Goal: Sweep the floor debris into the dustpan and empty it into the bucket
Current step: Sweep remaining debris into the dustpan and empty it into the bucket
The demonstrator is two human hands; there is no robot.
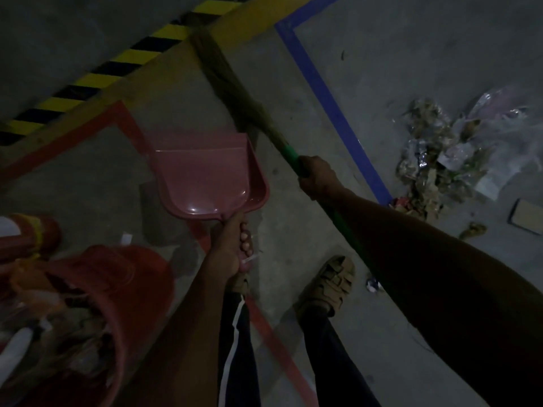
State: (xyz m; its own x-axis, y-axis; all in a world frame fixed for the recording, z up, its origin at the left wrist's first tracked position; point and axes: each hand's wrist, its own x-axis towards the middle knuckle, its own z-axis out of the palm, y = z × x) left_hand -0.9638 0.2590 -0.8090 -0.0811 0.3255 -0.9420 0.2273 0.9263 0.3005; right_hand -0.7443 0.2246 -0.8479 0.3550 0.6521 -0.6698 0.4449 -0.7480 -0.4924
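My left hand (232, 245) grips the handle of a pink dustpan (205, 177), held above the floor with nothing visible in its tray. My right hand (317, 177) grips the green handle of a grass broom (223, 77), whose bristles reach up and left toward the striped tape. A red bucket (129, 289) holding rubbish stands at the lower left, below and left of the dustpan. A pile of floor debris (435, 160), with leaves, plastic wrappers and paper, lies on the concrete at the right.
Blue tape (332, 107), red tape (273, 333) and yellow-black hazard tape (97, 74) mark the floor. A red and yellow cone-like object (35, 230) lies at the left edge. My sandalled foot (329, 283) stands near a small scrap (373, 284).
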